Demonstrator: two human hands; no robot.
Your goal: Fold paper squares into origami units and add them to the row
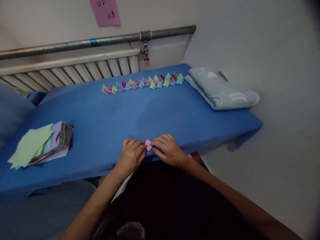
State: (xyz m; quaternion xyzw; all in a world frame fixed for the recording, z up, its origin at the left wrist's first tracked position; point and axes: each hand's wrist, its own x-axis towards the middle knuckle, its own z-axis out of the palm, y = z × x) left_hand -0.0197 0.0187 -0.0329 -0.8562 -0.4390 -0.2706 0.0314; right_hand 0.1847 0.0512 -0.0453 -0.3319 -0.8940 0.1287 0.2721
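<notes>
One small pink paper (pixel 148 145) is between two hands, at the near edge of the blue cloth (pixel 105 116), about midway between left and right. The left hand (pixel 131 155) pinches its left edge between thumb and fingers; the right hand (pixel 169 150) pinches its right edge the same way. The fingertips cover both sides of the paper.

One stack of coloured sheets (pixel 37 146) lies at the near left, well apart from the left hand, with pale green on top; its sheets are too many to count. Along the far side runs one chain of folded paper pieces (pixel 141 83), in two staggered lines of roughly a dozen each, too small to count surely. One folded blanket (pixel 222 90) lies at the far right, just beside the chain's right end. Beyond the cloth stand one radiator (pixel 97 68), one metal pipe (pixel 115 40) and one valve with a red handle (pixel 146 59). One pink note (pixel 106 15) is on the wall above.

The pink paper looks roughly diamond-shaped, one blunt corner toward the near side. Its slightly longer axis seems to run near to far.
</notes>
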